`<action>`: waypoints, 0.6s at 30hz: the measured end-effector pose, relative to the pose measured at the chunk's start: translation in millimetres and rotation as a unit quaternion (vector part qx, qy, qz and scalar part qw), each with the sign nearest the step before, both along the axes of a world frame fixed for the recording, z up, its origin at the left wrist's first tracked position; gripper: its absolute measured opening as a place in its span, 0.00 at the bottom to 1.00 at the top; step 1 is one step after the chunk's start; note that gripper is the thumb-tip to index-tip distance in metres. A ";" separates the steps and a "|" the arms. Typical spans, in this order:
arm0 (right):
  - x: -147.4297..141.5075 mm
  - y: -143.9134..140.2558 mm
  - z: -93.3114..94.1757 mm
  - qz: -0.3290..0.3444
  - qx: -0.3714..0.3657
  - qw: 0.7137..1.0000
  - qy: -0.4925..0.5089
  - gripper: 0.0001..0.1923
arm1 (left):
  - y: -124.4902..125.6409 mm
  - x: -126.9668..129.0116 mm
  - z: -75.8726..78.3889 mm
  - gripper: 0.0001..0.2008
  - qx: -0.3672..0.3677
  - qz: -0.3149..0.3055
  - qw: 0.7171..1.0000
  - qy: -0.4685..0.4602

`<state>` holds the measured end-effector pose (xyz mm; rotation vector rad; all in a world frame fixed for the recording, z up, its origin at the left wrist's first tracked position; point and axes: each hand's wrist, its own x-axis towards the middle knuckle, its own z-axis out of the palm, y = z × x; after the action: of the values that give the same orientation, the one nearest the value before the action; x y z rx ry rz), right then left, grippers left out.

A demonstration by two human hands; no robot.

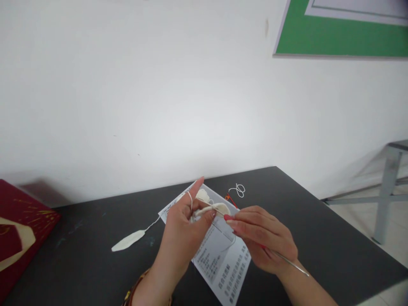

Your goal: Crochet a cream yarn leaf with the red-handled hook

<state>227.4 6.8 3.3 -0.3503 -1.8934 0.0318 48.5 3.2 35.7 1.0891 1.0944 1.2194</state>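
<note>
The left hand (183,225) pinches the white crochet piece (221,209) between its thumb and the fingers beneath, its index finger raised and pointing up toward the wall (159,106), with a strand of white yarn (190,199) wrapped around that finger. The right hand (264,238) is closed around the slim metal hook (291,263), thumb and fingertips gathered close to the work. From where I stand, the hook's long axis slants from lower right to upper left: its bare silver end sticks out past the wrist on the near side, while the other end points at the crochet piece and meets its edge. The piece itself stretches roughly left to right, held up over the upper part of a printed sheet (228,293), which lies aslant on the black table (302,221). The left forearm rises from the lower left and the right one comes in from the lower right, back of the hand upward, fingers aimed left. Left of the hands a white leaf-shaped piece (128,241) lies flat, its yarn tail running toward the sheet. Beyond the right hand are a small red item (231,199) and a curl of white string (239,190).
</note>
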 end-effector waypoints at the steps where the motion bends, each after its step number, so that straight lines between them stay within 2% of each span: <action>1: 0.1 1.3 -1.4 0.003 -0.004 1.000 0.004 0.20 | 0.7 1.1 0.3 0.39 -0.019 -0.010 0.999 -0.039; 4: 0.3 2.0 -5.1 -0.006 0.003 1.000 -0.004 0.18 | 2.1 3.3 1.1 0.38 -0.026 -0.005 0.996 -0.085; 9: 2.7 -2.7 -9.8 -0.068 0.081 0.993 -0.048 0.15 | -0.2 1.3 0.4 0.36 0.045 0.039 0.998 -0.019; 12: 3.4 -5.3 -9.9 -0.105 0.118 0.984 -0.087 0.14 | -2.4 0.2 2.7 0.39 0.024 0.024 0.999 -0.025; 14: 2.8 -4.7 -8.8 -0.100 0.101 0.987 -0.074 0.14 | -2.7 0.3 5.0 0.43 -0.004 -0.005 0.999 -0.045; 18: 0.4 -0.1 -6.1 -0.031 0.023 0.999 0.011 0.13 | -0.3 -0.5 6.2 0.47 -0.029 -0.038 0.996 -0.079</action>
<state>227.8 6.7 -2.9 -0.3758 -1.8568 -0.0479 48.0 2.9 42.0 0.9644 0.9534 1.1854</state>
